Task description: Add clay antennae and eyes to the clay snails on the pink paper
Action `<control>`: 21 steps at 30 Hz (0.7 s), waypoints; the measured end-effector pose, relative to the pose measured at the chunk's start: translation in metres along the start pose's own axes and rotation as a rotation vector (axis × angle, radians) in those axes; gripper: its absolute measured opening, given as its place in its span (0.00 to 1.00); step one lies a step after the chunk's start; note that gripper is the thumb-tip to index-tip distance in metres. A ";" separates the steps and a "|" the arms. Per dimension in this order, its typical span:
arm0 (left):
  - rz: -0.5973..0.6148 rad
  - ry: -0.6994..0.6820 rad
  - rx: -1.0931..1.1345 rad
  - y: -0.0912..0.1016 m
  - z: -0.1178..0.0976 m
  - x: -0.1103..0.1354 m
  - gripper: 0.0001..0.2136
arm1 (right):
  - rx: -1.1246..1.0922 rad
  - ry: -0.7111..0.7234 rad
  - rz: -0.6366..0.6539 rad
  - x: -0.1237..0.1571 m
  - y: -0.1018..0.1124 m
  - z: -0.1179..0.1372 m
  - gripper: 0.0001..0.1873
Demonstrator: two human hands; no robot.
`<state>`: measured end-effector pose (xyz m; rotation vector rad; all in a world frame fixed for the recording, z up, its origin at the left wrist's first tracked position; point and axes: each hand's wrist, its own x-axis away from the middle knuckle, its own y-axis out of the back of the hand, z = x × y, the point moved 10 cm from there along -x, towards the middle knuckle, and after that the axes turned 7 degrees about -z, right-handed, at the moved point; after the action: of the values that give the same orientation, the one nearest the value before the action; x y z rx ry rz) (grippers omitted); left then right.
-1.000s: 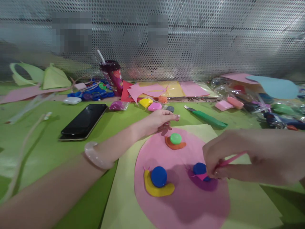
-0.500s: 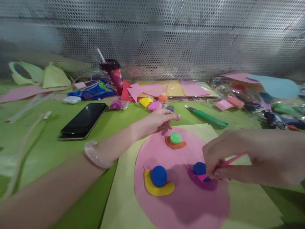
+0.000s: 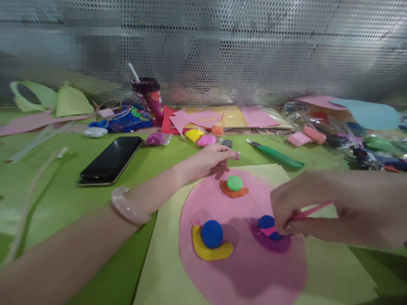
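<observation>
A slim, bright-pink, plastic-looking tool with a pointed flat tip (image 3: 312,211) sits pinched in your right hand (image 3: 356,203), thumb against bent fingers, its point over a blue round disc (image 3: 265,221) on a curved purple clay body (image 3: 276,246); whether tip meets disc cannot be told. The tool looks light, stiff and smooth, perhaps a little slick; the best hold is likely low on the shaft, just behind the tip. The clay should be soft and easily dented, its thin feelers fragilest, so any lifting is best done from beneath the body.

Around it, a yellow clay body with a blue disc (image 3: 212,234) and an orange one with a light-green disc (image 3: 234,183) share a round pink paper (image 3: 241,275) on pale-yellow sheets (image 3: 162,262). Your left hand (image 3: 211,160) rests by the far edge, fingertips close together; you cannot tell whether they hold anything.

Farther out, a dark maroon drinks cup with a white straw (image 3: 154,106) bears printing too blurred to read; the black smartphone (image 3: 112,160) shows a dark screen.
</observation>
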<state>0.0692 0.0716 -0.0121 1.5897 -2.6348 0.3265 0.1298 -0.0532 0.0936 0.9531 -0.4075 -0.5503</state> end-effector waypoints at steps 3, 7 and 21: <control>-0.002 -0.002 -0.003 0.000 0.000 0.000 0.07 | 0.009 0.007 0.026 0.001 -0.003 -0.001 0.10; -0.005 0.000 -0.009 0.000 0.000 0.000 0.08 | 0.033 0.026 0.029 0.002 -0.003 -0.001 0.10; 0.009 -0.028 -0.004 0.000 -0.001 -0.001 0.10 | -0.152 -0.010 0.052 -0.005 0.007 0.000 0.09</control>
<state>0.0695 0.0731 -0.0111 1.5936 -2.6619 0.3016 0.1277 -0.0473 0.0988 0.7918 -0.3929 -0.5310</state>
